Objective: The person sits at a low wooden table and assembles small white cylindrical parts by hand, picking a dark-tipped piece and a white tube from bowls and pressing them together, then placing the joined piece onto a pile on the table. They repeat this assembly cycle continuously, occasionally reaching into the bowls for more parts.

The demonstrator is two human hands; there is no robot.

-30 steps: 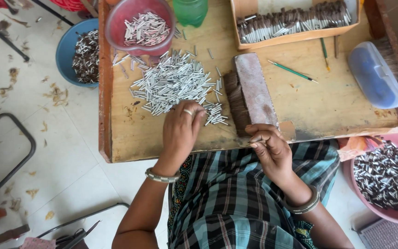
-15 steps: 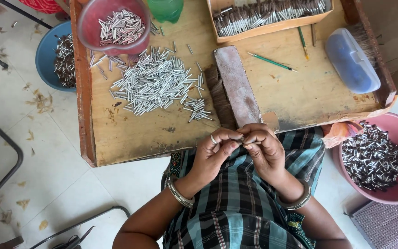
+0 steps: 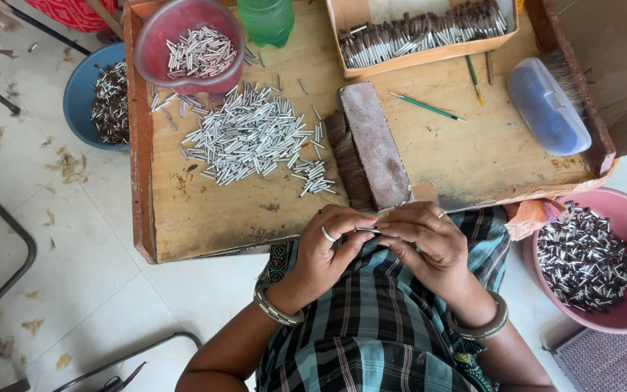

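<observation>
Both hands point(image 3: 379, 243) still joined — metal tube point(image 3: 366, 230) pinched.

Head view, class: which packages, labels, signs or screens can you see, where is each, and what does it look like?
No labels, signs or screens.
Open cardboard box: tray's far edge, tan, rectangular, filled with dark-tipped tubes.
Plastic case: tray's right end, oblong, translucent blue.

Head camera looks straight down, close above the wooden table point(image 3: 270, 210).
</observation>
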